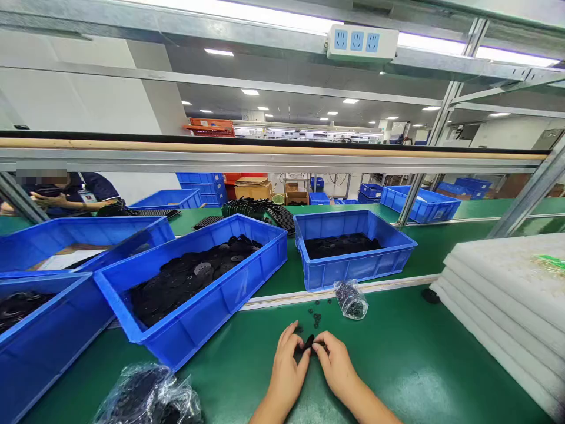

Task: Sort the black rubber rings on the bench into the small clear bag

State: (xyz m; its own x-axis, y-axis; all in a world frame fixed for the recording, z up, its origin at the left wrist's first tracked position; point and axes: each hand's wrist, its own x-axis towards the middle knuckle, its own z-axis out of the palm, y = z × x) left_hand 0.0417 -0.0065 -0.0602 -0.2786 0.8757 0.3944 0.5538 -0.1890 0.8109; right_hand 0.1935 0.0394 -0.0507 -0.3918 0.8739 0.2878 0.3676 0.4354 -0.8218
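Observation:
My left hand (286, 368) and my right hand (336, 364) meet over the green table (397, 365), fingers curled together. Both pinch a small black round part (308, 342) between their fingertips. Just beyond them several tiny black washers (316, 318) lie scattered on the mat. A small clear bag of black pieces (352, 299) sits behind those, to the right.
A blue bin of black discs (194, 282) stands to the left, another blue bin (353, 250) behind. More blue bins are at far left. A stack of white foam sheets (507, 294) lies right. A plastic bag of black parts (150, 394) is near left. A person (66, 191) works across the table.

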